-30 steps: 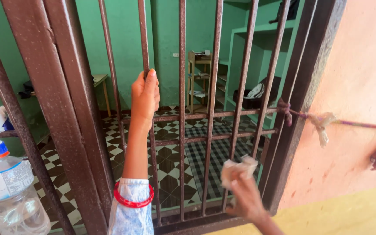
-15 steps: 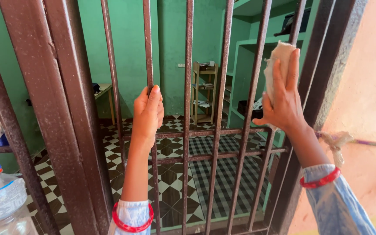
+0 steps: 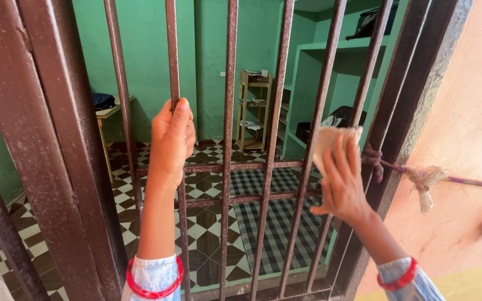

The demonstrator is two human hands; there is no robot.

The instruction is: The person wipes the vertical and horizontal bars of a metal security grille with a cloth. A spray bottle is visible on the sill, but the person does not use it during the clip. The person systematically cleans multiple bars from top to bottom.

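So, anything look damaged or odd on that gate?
The brown metal barred gate looks rusty and pitted. A purple cord with a frayed rag strip is knotted to its right side, running off toward the wall.
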